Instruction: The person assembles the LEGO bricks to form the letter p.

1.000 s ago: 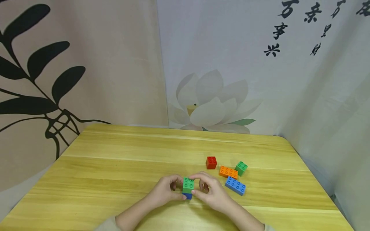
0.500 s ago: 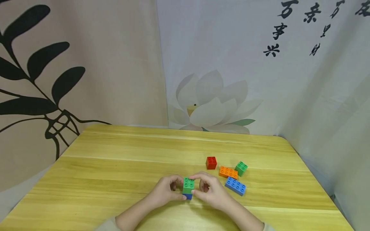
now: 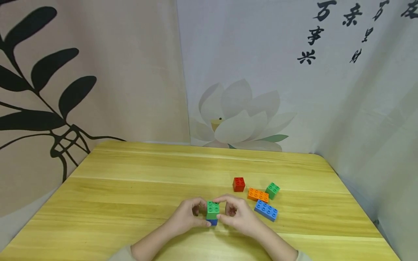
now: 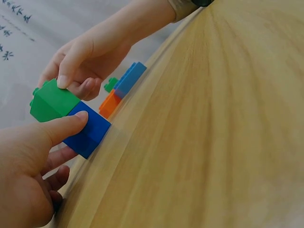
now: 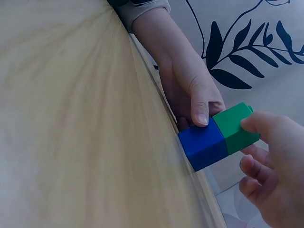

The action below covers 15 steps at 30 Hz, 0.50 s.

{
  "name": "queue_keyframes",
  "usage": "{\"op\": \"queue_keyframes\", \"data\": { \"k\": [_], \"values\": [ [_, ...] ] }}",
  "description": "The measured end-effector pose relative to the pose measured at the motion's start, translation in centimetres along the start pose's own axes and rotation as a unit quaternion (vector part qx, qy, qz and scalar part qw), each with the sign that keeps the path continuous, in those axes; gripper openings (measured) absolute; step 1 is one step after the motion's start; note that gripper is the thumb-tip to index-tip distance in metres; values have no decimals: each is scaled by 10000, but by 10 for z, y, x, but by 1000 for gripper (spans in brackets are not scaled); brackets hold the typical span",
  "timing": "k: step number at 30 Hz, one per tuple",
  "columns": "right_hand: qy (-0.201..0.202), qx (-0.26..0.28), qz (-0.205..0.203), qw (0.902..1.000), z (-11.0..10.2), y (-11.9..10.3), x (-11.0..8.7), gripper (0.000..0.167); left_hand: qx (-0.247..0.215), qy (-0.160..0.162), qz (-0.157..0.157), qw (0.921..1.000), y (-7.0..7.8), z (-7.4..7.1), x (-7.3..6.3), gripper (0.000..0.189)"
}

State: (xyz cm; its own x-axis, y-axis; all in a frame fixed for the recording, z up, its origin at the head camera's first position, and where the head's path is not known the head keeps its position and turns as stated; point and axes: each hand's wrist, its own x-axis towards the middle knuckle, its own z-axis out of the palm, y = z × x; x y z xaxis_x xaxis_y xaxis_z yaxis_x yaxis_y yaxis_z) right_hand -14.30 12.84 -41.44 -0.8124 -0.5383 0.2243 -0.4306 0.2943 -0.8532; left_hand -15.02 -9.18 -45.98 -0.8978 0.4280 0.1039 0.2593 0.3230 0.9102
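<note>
Leaf print (image 3: 32, 120): dark foliage on the cloth behind the left end of the desk (image 3: 114, 188).
Left hand (image 3: 184, 216): grips the dark blue block (image 3: 213, 222), thumb pressed to its near side and the other fingers on the far side; low down, probably to steady the base.
Dark blue block: at the near middle of the desk, between the two hands and under the green block (image 3: 213, 214); it appears to rest on the wood, which likely gives it firm support. Glossy, deep in colour, smooth-sided, its top hidden.
Green block: directly on top, its sides roughly in line with those below, with no gap plain at the seam; seated, by the look of it. Bright, upright, studs uppermost.
Right hand (image 3: 241, 218): pinches the green block between thumb in front and index finger at the far top edge, perhaps to keep it square; the remaining fingers curl away from it.
Red block (image 3: 239, 184): alone beyond the right hand, studs up, apart from the others.
Orange block (image 3: 258, 195): longer, lying flat, slightly askew.
Light blue block (image 3: 267, 210): also long, angled just in front of the orange one; contact is hard to tell.
Green cube (image 3: 272, 190): turned cornerwise beside the orange block's far right end, seemingly just set within reach.
</note>
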Motion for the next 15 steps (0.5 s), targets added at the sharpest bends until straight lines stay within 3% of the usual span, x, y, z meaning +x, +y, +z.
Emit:
{"op": "queue_keyframes", "data": {
  "k": [6,15],
  "values": [
    [-45,-68,-98,9999,1,18,0,37,-11,-6,62,10000,-1,0,-1,35],
    [-29,-141,-268,9995,-2,21,-1,35,-42,23,135,9999,1,0,-2,36]
  ]
}}
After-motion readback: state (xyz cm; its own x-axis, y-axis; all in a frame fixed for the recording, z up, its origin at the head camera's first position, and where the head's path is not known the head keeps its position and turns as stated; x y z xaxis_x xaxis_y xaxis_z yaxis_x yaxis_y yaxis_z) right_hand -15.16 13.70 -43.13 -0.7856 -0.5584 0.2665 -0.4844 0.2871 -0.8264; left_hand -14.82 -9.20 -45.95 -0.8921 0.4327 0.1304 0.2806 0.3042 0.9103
